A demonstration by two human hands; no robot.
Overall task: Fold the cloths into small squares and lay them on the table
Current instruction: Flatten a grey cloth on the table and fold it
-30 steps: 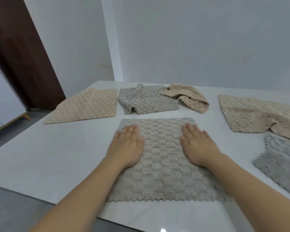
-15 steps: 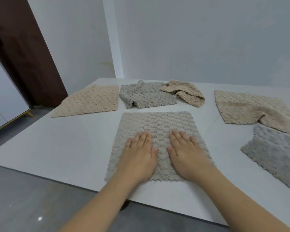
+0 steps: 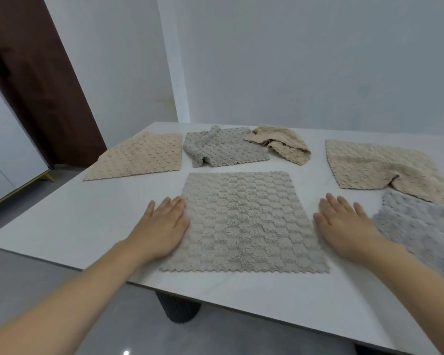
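A grey-beige textured cloth [image 3: 241,221] lies spread flat and unfolded near the front of the white table [image 3: 69,226]. My left hand [image 3: 162,224] lies flat with straight fingers at the cloth's left edge, partly on it. My right hand [image 3: 344,224] rests flat on the table just right of the cloth's right edge, fingers straight, holding nothing.
Further back lie a flat beige cloth [image 3: 139,157], a rumpled grey cloth [image 3: 223,149] and a crumpled beige cloth [image 3: 280,143]. At the right are a large beige cloth [image 3: 377,167] and a grey cloth [image 3: 420,231]. The table's front edge is close; a dark pedestal leg [image 3: 180,308] shows below.
Both hands slid apart from the middle of the cloth out to its left and right edges, smoothing it flat. The view shifted slightly.
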